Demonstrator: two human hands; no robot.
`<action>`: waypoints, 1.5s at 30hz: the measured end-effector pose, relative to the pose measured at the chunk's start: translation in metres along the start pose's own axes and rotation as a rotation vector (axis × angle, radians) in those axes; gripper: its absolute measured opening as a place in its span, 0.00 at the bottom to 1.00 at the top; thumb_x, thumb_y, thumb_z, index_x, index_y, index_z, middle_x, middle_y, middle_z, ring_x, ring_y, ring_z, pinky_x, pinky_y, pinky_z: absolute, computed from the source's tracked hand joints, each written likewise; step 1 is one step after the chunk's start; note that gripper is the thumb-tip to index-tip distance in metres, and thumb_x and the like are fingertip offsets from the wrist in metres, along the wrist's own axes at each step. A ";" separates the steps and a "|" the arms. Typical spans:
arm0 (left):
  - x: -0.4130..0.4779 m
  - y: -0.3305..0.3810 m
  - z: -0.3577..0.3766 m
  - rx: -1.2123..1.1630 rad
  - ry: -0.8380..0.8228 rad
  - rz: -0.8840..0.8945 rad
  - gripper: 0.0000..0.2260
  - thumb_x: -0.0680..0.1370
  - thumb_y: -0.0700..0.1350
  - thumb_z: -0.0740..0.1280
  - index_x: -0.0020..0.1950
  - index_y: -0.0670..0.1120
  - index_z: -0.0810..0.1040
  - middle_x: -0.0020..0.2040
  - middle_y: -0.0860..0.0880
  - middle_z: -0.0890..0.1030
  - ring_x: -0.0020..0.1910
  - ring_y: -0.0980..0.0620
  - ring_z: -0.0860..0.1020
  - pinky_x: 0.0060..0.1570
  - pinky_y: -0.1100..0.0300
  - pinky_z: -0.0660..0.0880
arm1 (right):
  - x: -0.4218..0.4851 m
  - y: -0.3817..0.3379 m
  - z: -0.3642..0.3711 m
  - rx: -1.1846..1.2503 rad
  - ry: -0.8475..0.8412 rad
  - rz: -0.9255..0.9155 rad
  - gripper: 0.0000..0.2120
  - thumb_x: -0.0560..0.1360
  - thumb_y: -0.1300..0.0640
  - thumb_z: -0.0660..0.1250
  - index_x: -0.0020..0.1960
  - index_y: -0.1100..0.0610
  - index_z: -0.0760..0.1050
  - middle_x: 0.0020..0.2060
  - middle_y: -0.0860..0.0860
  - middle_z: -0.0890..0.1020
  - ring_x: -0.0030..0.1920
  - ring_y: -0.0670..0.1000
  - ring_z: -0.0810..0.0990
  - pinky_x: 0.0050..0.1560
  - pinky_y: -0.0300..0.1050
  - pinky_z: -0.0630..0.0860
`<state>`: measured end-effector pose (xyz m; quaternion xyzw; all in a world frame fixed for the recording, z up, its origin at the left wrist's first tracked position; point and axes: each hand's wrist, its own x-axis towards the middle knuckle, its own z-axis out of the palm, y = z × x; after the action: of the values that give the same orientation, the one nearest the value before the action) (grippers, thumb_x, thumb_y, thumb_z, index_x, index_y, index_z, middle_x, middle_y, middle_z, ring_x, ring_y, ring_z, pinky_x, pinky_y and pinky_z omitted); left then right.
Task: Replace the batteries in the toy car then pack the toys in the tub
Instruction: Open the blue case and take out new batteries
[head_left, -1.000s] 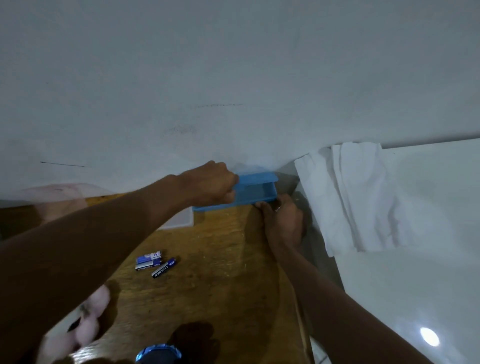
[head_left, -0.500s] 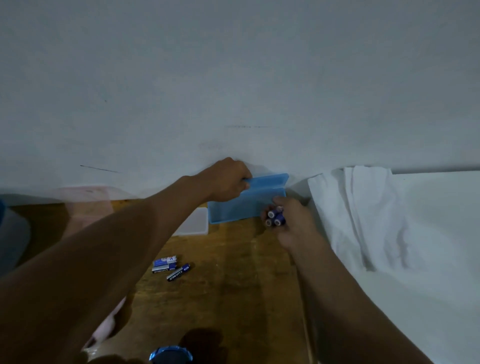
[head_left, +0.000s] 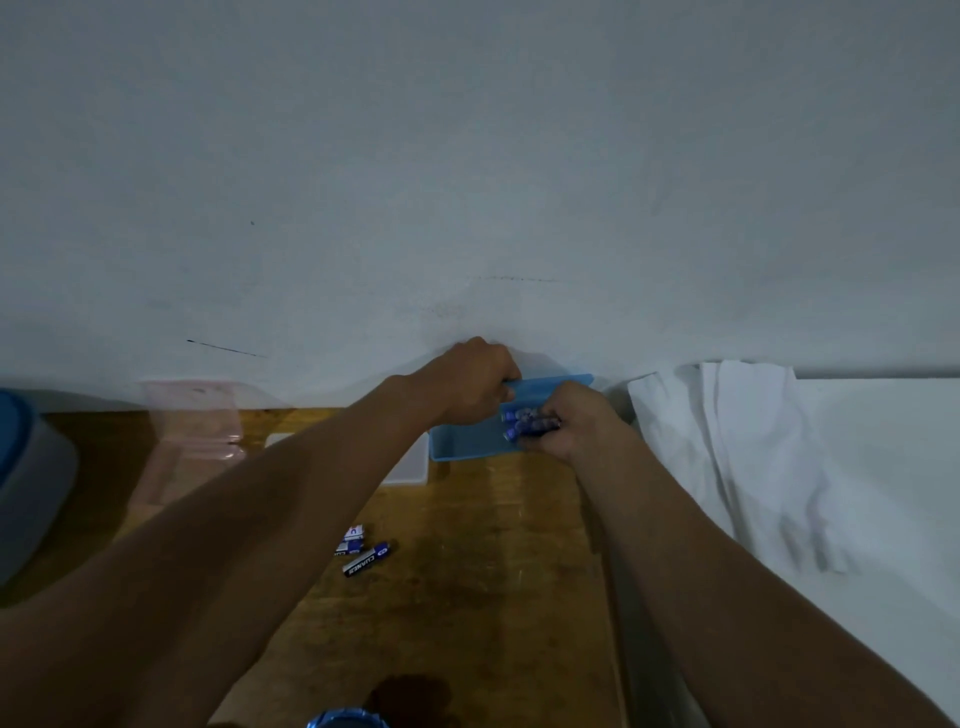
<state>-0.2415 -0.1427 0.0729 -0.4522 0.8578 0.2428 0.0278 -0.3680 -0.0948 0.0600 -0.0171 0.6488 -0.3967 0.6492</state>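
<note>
While the left grip (head_left: 475, 382) holds the blue tray (head_left: 462, 448), the right grip (head_left: 576, 426) clasps batteries (head_left: 527, 421)

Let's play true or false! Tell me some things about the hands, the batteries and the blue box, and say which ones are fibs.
1. The right hand holds a bunch of batteries. True.
2. The left hand lies flat on the table. False: it grips the edge of the blue box.
3. Some loose batteries lie on the wooden table. True.
4. The cloth on the right is red. False: it is white.
</note>
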 end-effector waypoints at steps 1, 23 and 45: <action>-0.001 0.000 0.000 0.000 -0.001 0.004 0.09 0.80 0.42 0.64 0.54 0.41 0.83 0.47 0.43 0.82 0.41 0.50 0.74 0.43 0.59 0.69 | -0.004 -0.001 0.001 0.009 -0.012 0.010 0.13 0.79 0.72 0.47 0.43 0.64 0.67 0.40 0.64 0.72 0.61 0.65 0.75 0.57 0.61 0.74; -0.037 -0.006 0.067 0.175 0.080 0.028 0.18 0.83 0.45 0.58 0.73 0.46 0.67 0.72 0.41 0.68 0.69 0.41 0.70 0.67 0.49 0.68 | 0.004 0.048 -0.046 -0.532 0.366 -0.539 0.17 0.77 0.57 0.67 0.64 0.61 0.74 0.58 0.56 0.79 0.55 0.55 0.78 0.51 0.42 0.75; -0.052 -0.043 0.100 0.206 0.249 -0.005 0.17 0.64 0.34 0.74 0.53 0.38 0.83 0.52 0.35 0.82 0.50 0.33 0.81 0.43 0.43 0.82 | 0.024 0.051 -0.059 -0.640 0.394 -0.582 0.14 0.74 0.63 0.69 0.60 0.61 0.78 0.55 0.58 0.82 0.48 0.50 0.79 0.54 0.46 0.79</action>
<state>-0.1943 -0.0792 -0.0176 -0.4757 0.8738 0.0957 -0.0319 -0.3969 -0.0433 0.0037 -0.3218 0.8174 -0.3377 0.3380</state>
